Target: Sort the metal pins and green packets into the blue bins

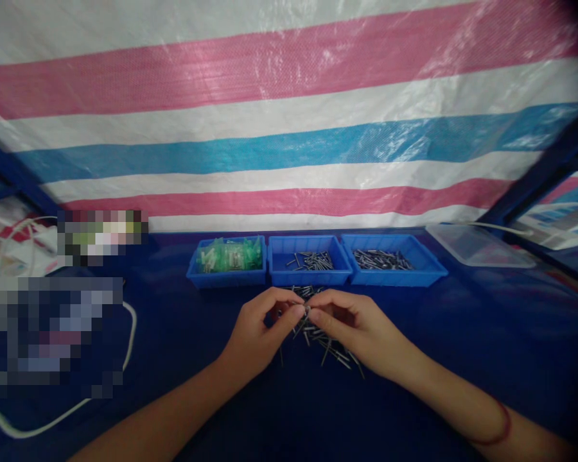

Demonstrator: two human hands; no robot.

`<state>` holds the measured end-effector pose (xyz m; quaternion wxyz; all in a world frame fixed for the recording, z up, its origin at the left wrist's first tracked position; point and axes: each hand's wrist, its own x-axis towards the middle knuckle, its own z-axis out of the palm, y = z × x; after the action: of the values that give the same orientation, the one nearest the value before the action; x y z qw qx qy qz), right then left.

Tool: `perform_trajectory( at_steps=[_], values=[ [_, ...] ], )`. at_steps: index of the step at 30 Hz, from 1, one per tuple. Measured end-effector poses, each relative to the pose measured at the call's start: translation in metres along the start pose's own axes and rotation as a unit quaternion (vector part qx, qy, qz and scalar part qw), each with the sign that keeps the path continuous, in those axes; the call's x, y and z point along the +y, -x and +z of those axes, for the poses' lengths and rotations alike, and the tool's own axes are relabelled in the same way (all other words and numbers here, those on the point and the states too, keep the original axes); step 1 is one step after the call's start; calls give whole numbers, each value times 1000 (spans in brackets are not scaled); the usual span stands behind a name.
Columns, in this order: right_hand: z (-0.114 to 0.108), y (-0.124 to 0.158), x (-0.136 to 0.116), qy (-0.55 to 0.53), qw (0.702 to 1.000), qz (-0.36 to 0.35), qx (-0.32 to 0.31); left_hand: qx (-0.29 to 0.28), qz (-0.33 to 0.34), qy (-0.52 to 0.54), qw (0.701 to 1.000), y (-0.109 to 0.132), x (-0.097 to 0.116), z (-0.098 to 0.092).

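Observation:
My left hand (264, 322) and my right hand (354, 321) meet fingertip to fingertip over a loose pile of thin metal pins (334, 350), which look like rivets or nails. Both hands are closed in a pinch. Between the fingertips shows a small shiny metal piece (307, 310), mostly covered by fingers and too small to name exactly. Part of the pile lies hidden behind the hands. Just beyond them, the middle blue bin (311, 279) holds some similar pins (318, 260).
The right blue bin (397, 277) holds many more pins; the left blue bin (227, 280) holds green plastic packets (234, 255). At the back right lies a translucent lid (481, 247). A white cable (133, 333) loops on the left. Behind the table hangs a striped plastic sheet (289, 151).

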<state>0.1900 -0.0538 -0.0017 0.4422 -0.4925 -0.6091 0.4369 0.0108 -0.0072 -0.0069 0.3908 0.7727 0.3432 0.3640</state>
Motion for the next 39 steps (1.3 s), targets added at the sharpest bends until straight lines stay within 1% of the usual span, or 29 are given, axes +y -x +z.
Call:
perform_trajectory(
  at_steps=[9, 11, 14, 16, 17, 19, 21, 22, 24, 25, 27, 28, 30, 35, 37, 39],
  values=[
    [-6, 1, 3, 16, 997, -39, 64, 20, 7, -50, 999, -3, 3, -1],
    [-5, 4, 2, 48, 994, -60, 77, 18, 18, -74, 997, -2, 3, -1],
    [-8, 6, -1, 145, 980, -104, 92, -4, 64, -126, 990, -1, 3, -2],
    [-15, 4, -4, 210, 961, -139, 111, -24, 90, -168, 982, -2, 2, -2],
    [-22, 2, -5, 239, 950, -156, 131, -34, 94, -188, 977, -3, 2, -3],
    [-40, -3, -4, 294, 918, -181, 197, -52, 89, -226, 969, -5, 1, -4],
    [-61, -10, -1, 351, 877, -182, 272, -70, 83, -260, 960, -6, 0, -6],
    [-71, -13, 2, 380, 857, -175, 301, -78, 80, -276, 954, -6, 0, -7],
    [-86, -19, 9, 446, 822, -163, 315, -90, 75, -308, 944, -6, -2, -8],
    [-90, -22, 12, 470, 807, -163, 319, -96, 73, -322, 939, -5, -2, -8],
    [-89, -24, 16, 493, 792, -172, 317, -105, 73, -342, 931, -3, -3, -8],
    [-85, -24, 17, 493, 792, -180, 311, -110, 77, -349, 927, -3, -4, -8],
    [-73, -21, 14, 481, 805, -201, 283, -118, 86, -356, 923, -1, -4, -7],
    [-43, -9, 4, 440, 853, -231, 159, -131, 88, -366, 917, -1, -6, -5],
    [-36, -7, 4, 435, 864, -231, 103, -130, 87, -365, 918, -2, -7, -5],
    [-32, -6, 5, 436, 868, -231, 47, -125, 86, -357, 922, -3, -8, -5]
  ],
)
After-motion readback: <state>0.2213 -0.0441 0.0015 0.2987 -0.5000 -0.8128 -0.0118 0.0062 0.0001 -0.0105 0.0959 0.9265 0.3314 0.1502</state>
